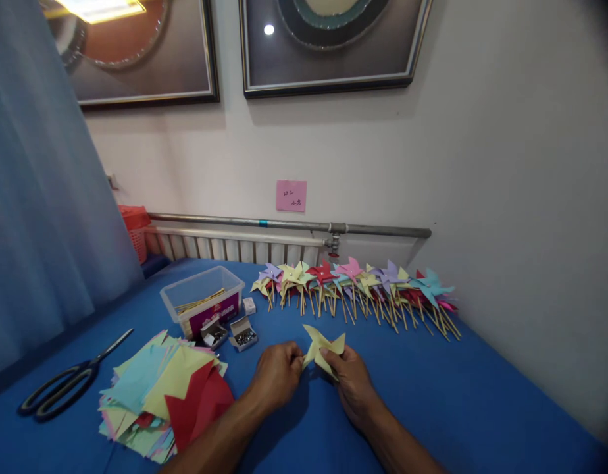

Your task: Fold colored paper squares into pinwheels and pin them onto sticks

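Pinching a yellow paper pinwheel (324,347), both the left hand (277,375) and right hand (352,382) have fingers closed on it.

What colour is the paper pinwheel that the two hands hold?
The pinwheel is pale yellow, seen in the head view.

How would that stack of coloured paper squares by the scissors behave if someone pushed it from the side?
The paper stack would probably slide apart rather than move as one: its sheets already lie fanned and askew on the blue table. Thin sheets likely feel floppy and light, so single ones may lift or curl.
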The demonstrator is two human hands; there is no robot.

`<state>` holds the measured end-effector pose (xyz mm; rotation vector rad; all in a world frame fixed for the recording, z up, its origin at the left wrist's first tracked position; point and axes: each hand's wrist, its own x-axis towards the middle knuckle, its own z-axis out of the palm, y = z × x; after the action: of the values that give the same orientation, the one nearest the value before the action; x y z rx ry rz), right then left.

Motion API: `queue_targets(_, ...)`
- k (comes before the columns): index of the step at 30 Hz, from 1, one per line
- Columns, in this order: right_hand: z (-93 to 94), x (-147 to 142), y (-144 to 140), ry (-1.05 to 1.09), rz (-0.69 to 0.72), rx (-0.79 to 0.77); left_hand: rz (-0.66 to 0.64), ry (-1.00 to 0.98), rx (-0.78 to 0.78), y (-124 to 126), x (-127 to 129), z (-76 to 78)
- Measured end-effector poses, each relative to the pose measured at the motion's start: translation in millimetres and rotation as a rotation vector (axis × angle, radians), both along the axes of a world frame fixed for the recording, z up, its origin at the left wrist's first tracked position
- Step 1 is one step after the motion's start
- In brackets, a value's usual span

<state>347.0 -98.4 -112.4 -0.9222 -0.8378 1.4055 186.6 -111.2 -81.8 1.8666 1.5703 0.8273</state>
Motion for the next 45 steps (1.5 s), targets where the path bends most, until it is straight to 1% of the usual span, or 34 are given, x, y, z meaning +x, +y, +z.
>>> queue_targets(11, 3.3, -0.7, -1.4, -0.032, -0.007, 0.015, 0.029, 0.104, 0.026, -3.5, 4.8, -0.7)
queue_targets(24, -12.5, 2.4, 6.5, -0.051, -0.004, 0.072, 0.035, 0.173, 0.05, -7.8, 7.1, -1.5)
queue_targets(34, -8.2, -0.3, 5.9, -0.022, -0.048, 0.035, 0.037, 0.15, 0.007, -8.2, 8.5, 2.0)
queue_targets(39, -6.6, 0.3, 5.5, -0.027, -0.042, 0.046, 0.036, 0.137, 0.012, -8.4, 9.0, 1.0)
queue_targets(45, 0.2, -0.3, 1.4, -0.001, -0.042, 0.032, 0.022, 0.105, 0.03, -8.8, 9.7, 0.7)
